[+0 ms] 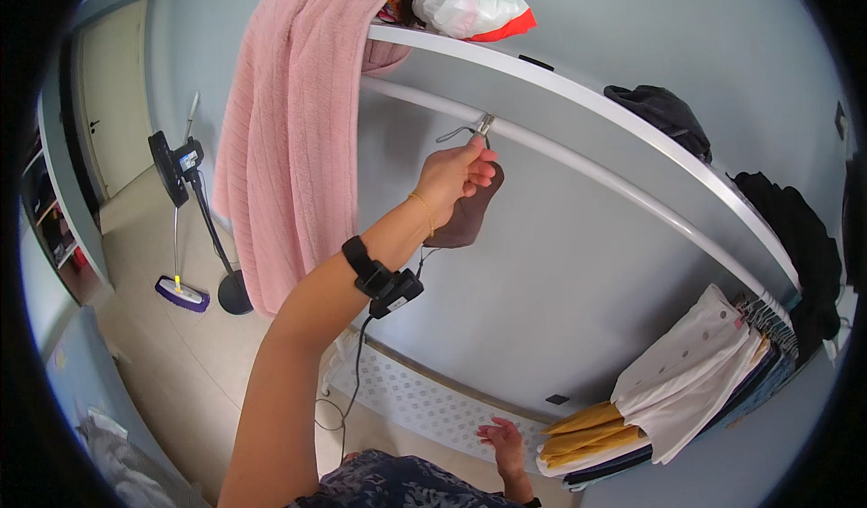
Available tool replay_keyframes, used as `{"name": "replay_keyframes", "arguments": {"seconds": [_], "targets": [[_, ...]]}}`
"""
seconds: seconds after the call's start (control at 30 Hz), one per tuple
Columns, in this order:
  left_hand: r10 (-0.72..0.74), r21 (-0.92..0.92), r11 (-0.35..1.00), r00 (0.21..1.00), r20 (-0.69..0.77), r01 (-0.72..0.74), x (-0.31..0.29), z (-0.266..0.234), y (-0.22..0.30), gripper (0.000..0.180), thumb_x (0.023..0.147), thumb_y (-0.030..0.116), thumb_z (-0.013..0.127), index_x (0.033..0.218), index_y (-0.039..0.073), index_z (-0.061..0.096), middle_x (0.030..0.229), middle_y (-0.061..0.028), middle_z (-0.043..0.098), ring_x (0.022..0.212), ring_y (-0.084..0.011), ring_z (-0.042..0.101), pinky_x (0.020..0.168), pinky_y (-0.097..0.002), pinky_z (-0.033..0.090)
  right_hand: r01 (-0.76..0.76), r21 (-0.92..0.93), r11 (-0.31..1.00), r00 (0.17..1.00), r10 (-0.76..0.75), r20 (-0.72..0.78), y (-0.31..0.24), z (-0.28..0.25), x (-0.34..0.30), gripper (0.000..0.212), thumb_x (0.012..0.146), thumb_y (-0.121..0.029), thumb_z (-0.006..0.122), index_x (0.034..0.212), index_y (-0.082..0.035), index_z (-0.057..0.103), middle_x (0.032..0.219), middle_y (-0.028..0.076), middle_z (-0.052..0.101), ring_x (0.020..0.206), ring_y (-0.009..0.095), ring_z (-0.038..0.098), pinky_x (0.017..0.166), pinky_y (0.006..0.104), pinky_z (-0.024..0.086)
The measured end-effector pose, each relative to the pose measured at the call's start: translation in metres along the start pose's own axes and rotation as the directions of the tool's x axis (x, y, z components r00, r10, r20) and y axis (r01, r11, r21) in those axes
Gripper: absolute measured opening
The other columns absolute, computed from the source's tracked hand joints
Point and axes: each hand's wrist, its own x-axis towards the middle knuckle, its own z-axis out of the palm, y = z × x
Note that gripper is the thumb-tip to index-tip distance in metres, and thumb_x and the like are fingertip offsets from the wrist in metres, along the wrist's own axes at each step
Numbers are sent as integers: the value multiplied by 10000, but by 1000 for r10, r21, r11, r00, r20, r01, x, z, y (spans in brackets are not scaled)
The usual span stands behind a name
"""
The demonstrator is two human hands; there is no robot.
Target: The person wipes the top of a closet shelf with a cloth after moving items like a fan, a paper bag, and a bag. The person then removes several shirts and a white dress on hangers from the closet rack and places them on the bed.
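My left hand [456, 178] is raised to the white hanging rail [587, 158], its thumb and index finger pinched at a small metal clip [485, 124] on the rail. A thin grey cord loops out beside the clip. Partly behind that hand hangs a brown cloth item [465, 219] with a dark cord at its lower edge; its kind is hard to make out. Down near my body, my right hand [502, 445] holds nothing, and its fingers are loosely apart. A black device is strapped to my left forearm, with a cable running down from it.
Left of the clip, a pink blanket [298, 129] drapes from the white shelf [596, 102]. Clothes [691, 372] hang at the rail's right end. A white bag [474, 9] and dark cloth [664, 118] lie on the shelf. A black fan [185, 169] and a mop [182, 293] stand left.
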Motion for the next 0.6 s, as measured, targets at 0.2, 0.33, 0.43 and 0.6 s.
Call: {"name": "replay_keyframes", "arguments": {"seconds": [0.2, 0.33, 0.43, 0.6], "targets": [[109, 125, 986, 993, 47, -114, -27, -17, -16, 329, 869, 350, 508, 897, 31, 584, 636, 4, 544, 540, -61, 462, 487, -189, 318, 16, 9, 1000, 998, -17, 57, 4, -18, 8, 292, 841, -59, 491, 1111, 27, 423, 905, 182, 608, 793, 237, 619, 666, 304, 503], [227, 416, 867, 961, 158, -273, -94, -7, 14, 223, 891, 241, 482, 887, 20, 512, 692, -33, 578, 607, -73, 517, 586, -210, 412, 61, 2, 998, 996, -61, 65, 9, -47, 15, 283, 835, -90, 524, 1076, 38, 448, 880, 175, 612, 780, 237, 619, 654, 307, 505], [406, 504, 734, 889, 211, -455, -143, 1, 70, 189, 903, 197, 446, 949, 22, 498, 749, -40, 590, 704, -89, 545, 647, -216, 424, 51, -23, 998, 992, -48, 116, 0, -55, 11, 285, 841, -145, 527, 1060, 31, 483, 871, 145, 609, 779, 214, 603, 663, 301, 494], [734, 407, 544, 651, 193, -734, -145, 36, 182, 356, 900, 305, 417, 984, -21, 534, 863, -104, 614, 783, -152, 586, 707, -265, 475, -35, -32, 999, 993, 38, 113, 20, -53, 8, 294, 855, -187, 518, 1070, 13, 503, 880, 118, 611, 799, 185, 592, 649, 294, 491]]}}
